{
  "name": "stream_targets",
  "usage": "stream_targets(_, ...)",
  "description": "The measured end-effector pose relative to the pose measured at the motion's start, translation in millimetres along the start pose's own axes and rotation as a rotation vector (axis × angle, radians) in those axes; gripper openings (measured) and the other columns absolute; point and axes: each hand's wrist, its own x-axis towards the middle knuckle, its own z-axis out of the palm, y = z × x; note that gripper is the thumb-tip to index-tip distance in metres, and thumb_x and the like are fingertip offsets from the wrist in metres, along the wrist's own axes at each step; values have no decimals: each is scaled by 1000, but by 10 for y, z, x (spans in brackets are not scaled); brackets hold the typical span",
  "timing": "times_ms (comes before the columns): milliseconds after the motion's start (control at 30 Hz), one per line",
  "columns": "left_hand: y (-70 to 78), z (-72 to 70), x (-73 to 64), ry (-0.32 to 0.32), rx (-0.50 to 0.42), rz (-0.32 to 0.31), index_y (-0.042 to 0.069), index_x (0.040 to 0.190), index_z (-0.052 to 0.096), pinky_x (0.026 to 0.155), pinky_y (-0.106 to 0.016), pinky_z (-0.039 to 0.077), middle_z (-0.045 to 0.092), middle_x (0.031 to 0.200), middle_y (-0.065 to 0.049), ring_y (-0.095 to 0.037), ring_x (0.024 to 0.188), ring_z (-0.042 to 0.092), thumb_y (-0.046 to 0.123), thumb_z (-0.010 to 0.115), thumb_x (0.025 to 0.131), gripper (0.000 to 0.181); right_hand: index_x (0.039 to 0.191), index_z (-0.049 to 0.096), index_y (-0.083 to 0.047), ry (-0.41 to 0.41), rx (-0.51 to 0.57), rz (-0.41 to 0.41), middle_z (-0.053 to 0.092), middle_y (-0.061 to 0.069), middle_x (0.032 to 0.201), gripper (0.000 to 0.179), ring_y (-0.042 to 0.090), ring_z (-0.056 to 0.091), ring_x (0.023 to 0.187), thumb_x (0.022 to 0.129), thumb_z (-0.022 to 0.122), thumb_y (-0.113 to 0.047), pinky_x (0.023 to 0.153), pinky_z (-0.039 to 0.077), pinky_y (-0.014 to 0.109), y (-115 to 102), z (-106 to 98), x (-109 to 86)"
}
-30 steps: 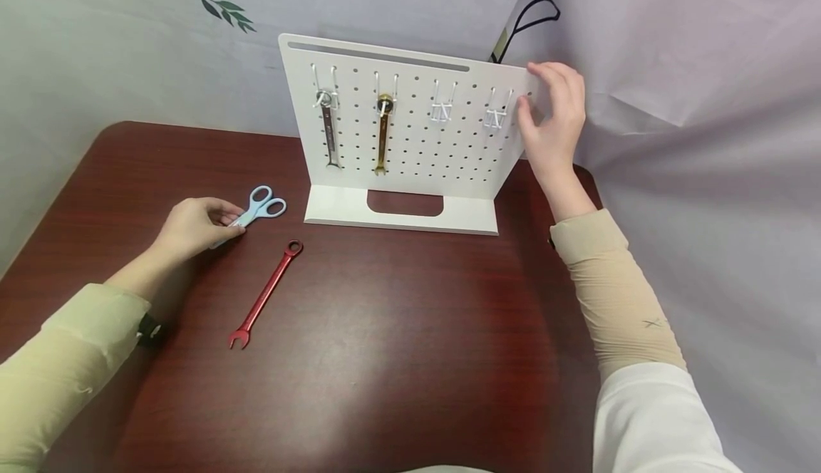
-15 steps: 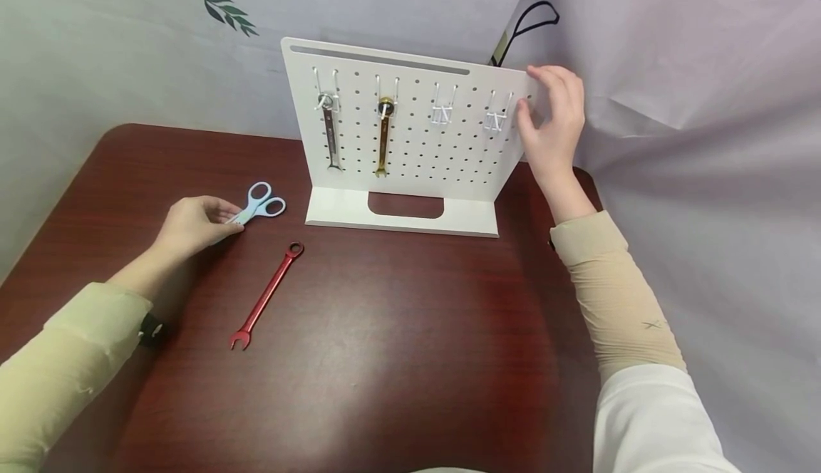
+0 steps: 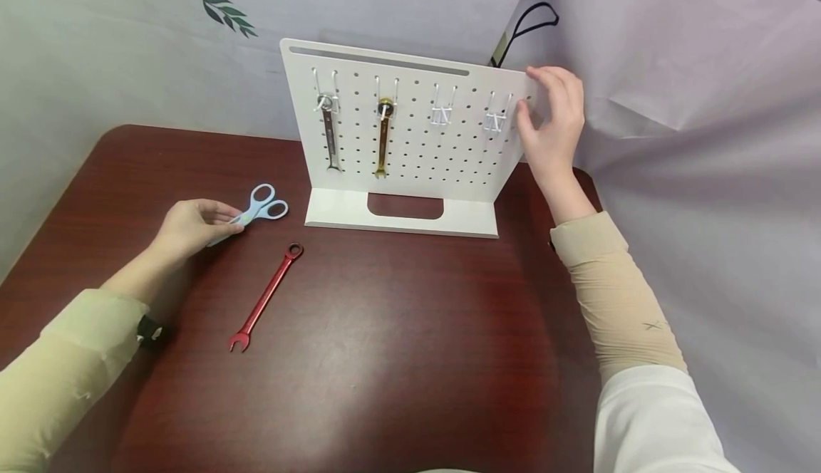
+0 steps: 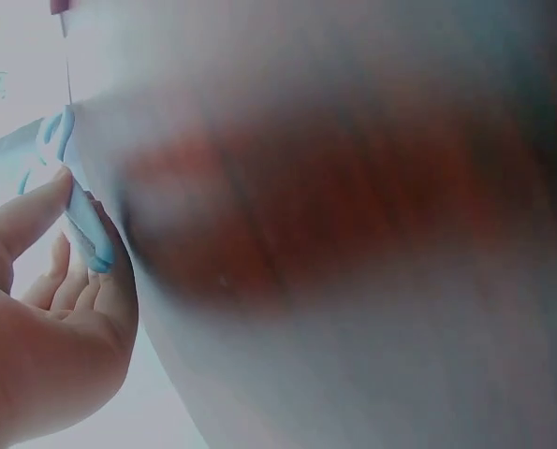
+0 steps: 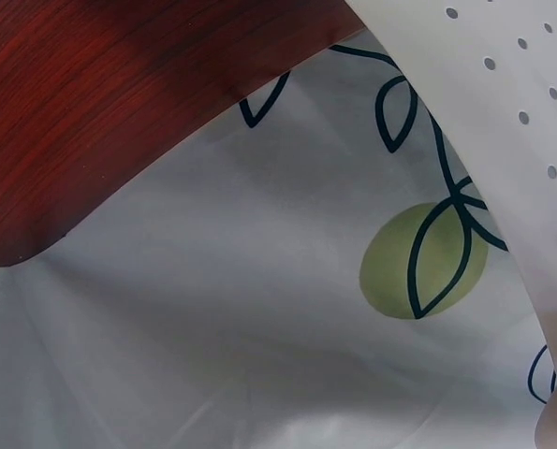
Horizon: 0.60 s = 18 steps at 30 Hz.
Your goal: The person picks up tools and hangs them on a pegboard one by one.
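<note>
My left hand (image 3: 192, 227) pinches a pair of light blue scissors (image 3: 259, 206) between thumb and fingers, handles pointing away toward the board. In the left wrist view the thumb lies across the scissors (image 4: 88, 229), and the palm hides no more than their far side. Just nearer on the table lies a red combination wrench (image 3: 266, 298), ring end away from me. My right hand (image 3: 556, 120) grips the upper right edge of a white pegboard (image 3: 474, 218). On its hooks hang a silver wrench (image 3: 330, 138) and a gold wrench (image 3: 383, 142).
Two further white hooks (image 3: 441, 113) on the board's right half carry nothing. The pegboard stands on a dark red wooden table (image 3: 410, 330) near its back edge. Pale patterned cloth (image 3: 693, 174) hangs behind and to the right, close to the right forearm.
The scissors' handles have shifted slightly right and down in the left hand over the last half second. The right hand keeps its grip on the board; the wrenches stay put.
</note>
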Motion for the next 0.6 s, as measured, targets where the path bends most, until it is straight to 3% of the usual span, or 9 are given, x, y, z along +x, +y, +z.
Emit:
stream_targets(100,23,18,-18,-7,-91,-26,-12,125,70,62,-14,49,76,81,19,16,73,58,21,79,98,43,125,73,0,-1,-6,0,71,21,125,34,35,59,125,91,70,3,115,43,37,-3,-1,1)
stream_targets(200,78,47,-40,-14,-165,-40,-12,128,68,64,-15,50,68,78,33,14,76,58,21,77,99,45,125,73,0,-1,-10,2,71,21,125,34,35,59,125,91,70,3,115,43,36,-4,-2,1)
stream_targets(467,325,202,-68,-28,-228,6,-11,126,68,67,-12,52,72,87,26,16,79,61,15,75,101,37,124,74,-1,3,-10,14,71,20,125,34,35,59,125,91,72,3,115,43,37,11,-5,-6)
stream_targets(600,484,318,-79,-30,-270,34,-11,126,68,71,-8,52,68,86,30,16,80,62,12,74,101,34,124,74,-1,6,-9,18,71,20,125,34,36,59,125,90,72,4,115,43,37,27,3,-7)
